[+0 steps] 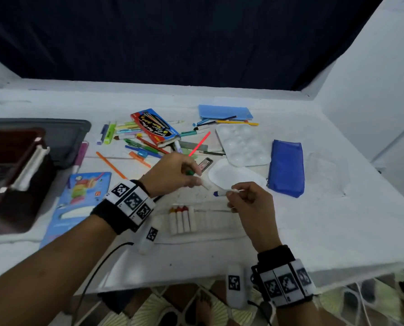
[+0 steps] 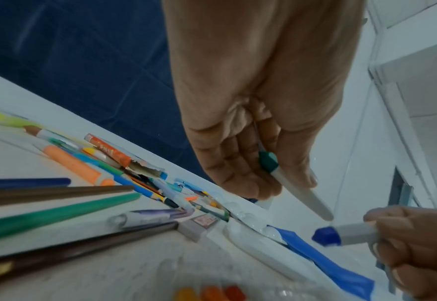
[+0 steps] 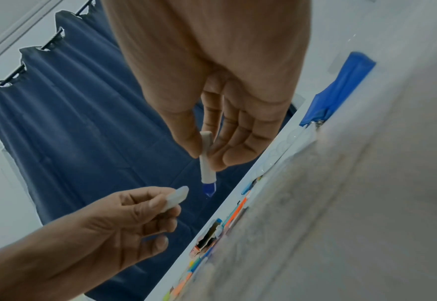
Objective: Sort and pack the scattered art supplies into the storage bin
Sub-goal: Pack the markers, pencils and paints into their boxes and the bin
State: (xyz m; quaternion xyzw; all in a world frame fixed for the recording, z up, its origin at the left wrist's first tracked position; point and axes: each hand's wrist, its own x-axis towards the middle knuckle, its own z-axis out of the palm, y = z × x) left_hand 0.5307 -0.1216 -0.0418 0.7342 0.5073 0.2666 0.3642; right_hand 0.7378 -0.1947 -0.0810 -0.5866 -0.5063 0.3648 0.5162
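My left hand (image 1: 172, 172) pinches one green-tipped crayon (image 2: 293, 183), thumb and curled fingers closed round its white barrel. My right hand (image 1: 250, 198) pinches one blue-tipped crayon (image 1: 224, 192), tip pointing toward the left hand; the two crayons sit close but apart. Just below both hands lies a white crayon tray (image 1: 196, 231) with four crayons (image 1: 181, 218) in its slots: one yellow tip, two red, one white. Far left of my left hand stands the storage bin (image 1: 12, 175), dark red. Beyond the left hand lies one red pencil box (image 1: 155, 127); its yellow script is too blurred to read. Loose pens and markers (image 1: 130, 140) lie round it, too tangled to count. Beyond my right hand sit one white palette (image 1: 243, 147) and one oval dish (image 1: 236, 177); to its right, one blue pouch (image 1: 286, 168). The table (image 1: 337, 220) has bare room right of the pouch, and its near edge runs just behind my wrists.
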